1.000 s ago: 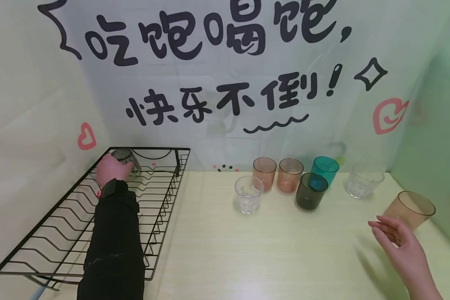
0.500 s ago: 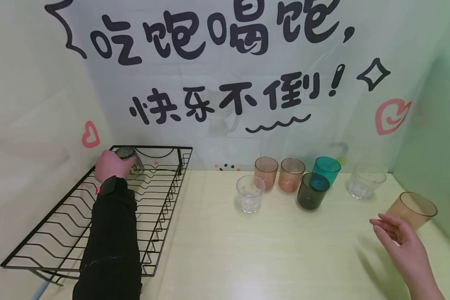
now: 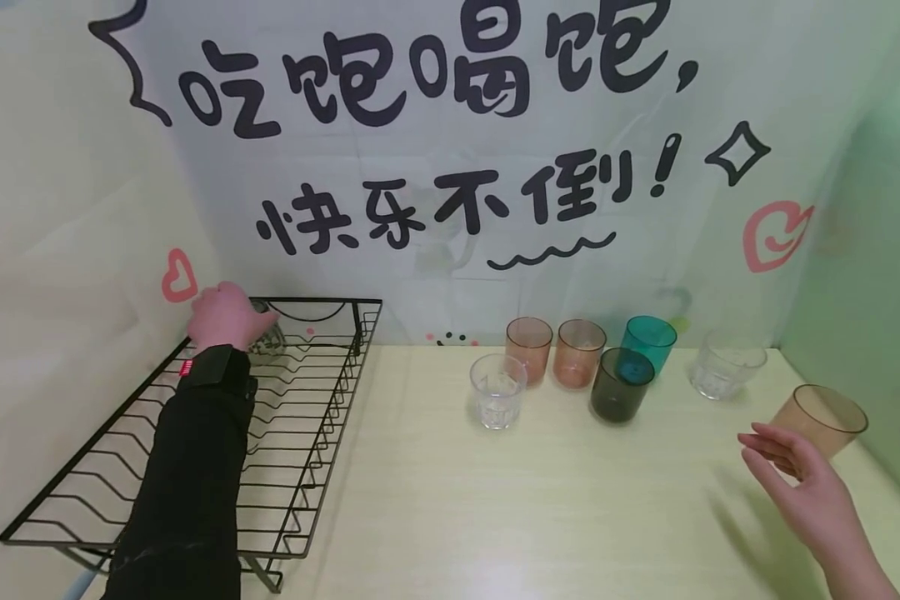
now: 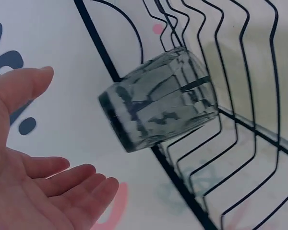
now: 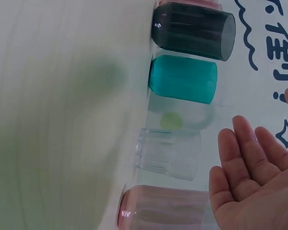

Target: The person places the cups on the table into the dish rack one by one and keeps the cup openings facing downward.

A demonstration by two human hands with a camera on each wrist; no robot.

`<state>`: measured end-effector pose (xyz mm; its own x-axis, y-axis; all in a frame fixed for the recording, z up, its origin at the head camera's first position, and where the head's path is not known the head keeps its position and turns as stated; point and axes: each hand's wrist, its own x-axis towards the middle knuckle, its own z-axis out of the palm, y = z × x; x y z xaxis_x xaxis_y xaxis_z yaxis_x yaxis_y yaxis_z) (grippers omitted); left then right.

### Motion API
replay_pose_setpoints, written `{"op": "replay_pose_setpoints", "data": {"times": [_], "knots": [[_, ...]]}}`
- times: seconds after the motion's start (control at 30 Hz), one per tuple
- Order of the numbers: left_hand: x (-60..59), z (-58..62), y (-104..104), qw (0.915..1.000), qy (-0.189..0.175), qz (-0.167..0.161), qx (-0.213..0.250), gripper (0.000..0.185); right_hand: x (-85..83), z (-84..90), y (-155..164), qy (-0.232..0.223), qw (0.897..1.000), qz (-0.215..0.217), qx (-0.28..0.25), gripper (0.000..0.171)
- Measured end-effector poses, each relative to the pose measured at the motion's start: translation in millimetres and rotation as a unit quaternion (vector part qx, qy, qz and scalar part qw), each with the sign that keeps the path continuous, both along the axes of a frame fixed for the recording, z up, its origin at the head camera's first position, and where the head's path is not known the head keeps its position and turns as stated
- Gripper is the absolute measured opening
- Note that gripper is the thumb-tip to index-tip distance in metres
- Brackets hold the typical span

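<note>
A smoky grey glass [image 3: 268,340] stands upside down in the back left corner of a black wire rack [image 3: 322,299]. In the left wrist view the glass [image 4: 158,105] rests on the rack's wires [image 4: 178,186]. My left hand [image 4: 43,182] is beside it with straight fingers, not touching it. From the head view my left hand [image 3: 225,317] hides part of the glass. My right hand [image 3: 798,492] hovers open over the table at the right, just short of an amber cup [image 3: 825,417]. In the right wrist view, my right hand [image 5: 249,182] shows its palm beside that cup [image 5: 158,208].
On the pale wooden table [image 3: 532,517] stand a clear glass [image 3: 497,389], two pink cups [image 3: 528,346] [image 3: 579,350], a dark cup [image 3: 618,383], a teal cup [image 3: 647,342] and another clear glass [image 3: 726,362]. A printed banner closes the back and a green wall the right.
My left hand has let go of the grey glass and lifted slightly back and to the left. The glass now stands alone in the rack. My right hand has barely moved.
</note>
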<state>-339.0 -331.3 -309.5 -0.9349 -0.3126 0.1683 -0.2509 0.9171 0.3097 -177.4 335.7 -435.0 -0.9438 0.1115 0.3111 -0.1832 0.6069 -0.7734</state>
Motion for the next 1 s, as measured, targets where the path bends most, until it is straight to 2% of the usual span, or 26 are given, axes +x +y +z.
{"op": "replay_pose_setpoints", "data": {"times": [0.17,0.3,0.37,0.5,0.63,0.83,1.0], "knots": [[2.6,10.1,8.3,0.9983,-0.016,-0.056,-0.008,0.055,-0.8,1.5,4.1,-0.002,1.000,0.000,0.025,0.043],[5.2,17.6,21.0,0.9931,-0.034,-0.112,-0.003,0.044,-2.0,1.8,6.1,-0.008,1.000,0.003,0.028,0.048],[7.5,19.1,27.5,0.9897,-0.040,-0.137,-0.008,0.048,-2.5,2.8,6.6,-0.009,1.000,0.005,0.030,0.049],[13.3,19.8,41.3,0.9818,-0.049,-0.183,-0.010,0.073,-3.3,5.6,7.7,-0.002,0.999,0.009,0.038,0.052],[21.6,21.4,55.9,0.9750,-0.058,-0.215,0.001,0.086,-4.3,9.5,8.8,-0.007,0.999,0.020,0.043,0.056],[33.5,21.8,77.6,0.9656,-0.078,-0.248,0.015,0.096,-6.5,14.9,13.1,-0.015,0.997,0.031,0.070,0.058],[40.3,18.3,91.4,0.9591,-0.072,-0.274,0.001,0.096,-7.0,17.6,16.8,-0.017,0.995,0.039,0.089,0.058]]}}
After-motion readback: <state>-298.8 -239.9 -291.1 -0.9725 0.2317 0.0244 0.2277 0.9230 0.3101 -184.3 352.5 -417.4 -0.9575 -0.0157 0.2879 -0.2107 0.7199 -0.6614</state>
